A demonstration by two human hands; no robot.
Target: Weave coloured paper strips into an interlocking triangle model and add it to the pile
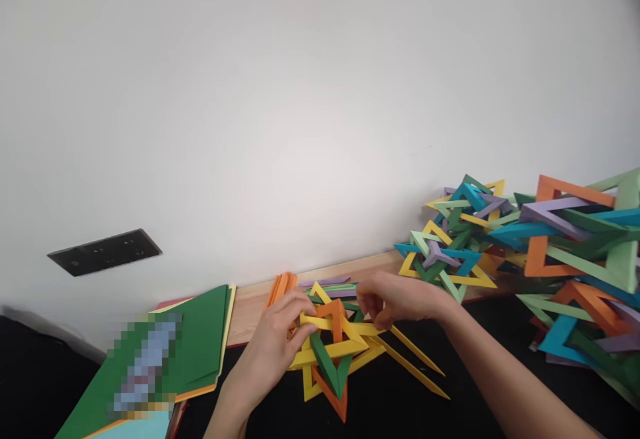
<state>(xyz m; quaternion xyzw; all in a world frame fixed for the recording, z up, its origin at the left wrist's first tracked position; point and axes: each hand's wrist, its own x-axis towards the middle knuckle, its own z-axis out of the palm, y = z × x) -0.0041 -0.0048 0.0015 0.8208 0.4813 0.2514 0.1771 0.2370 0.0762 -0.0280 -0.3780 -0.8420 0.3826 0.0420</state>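
Note:
An interlocked folded-paper star (327, 359) of yellow, orange and green strips lies on the black surface between my hands. My left hand (273, 339) pinches a yellow strip at its left side, thumb and fingertips closed on it. From the right, my right hand (393, 302) has its fingers curled and closed at the end of a yellow strip (365, 329) of the star. Two loose yellow paper strips (417, 365) lie just below my right hand, pointing to the lower right. The far side of the star is partly hidden by my hands.
Finished multicoloured paper stars (450, 252) are heaped at the right, with larger ones (575, 225) nearer. Orange folded strips (281, 287) and purple strips (327, 281) lie by the wall. Green paper sheets (200, 339) are stacked at left, below a black wall socket (105, 252).

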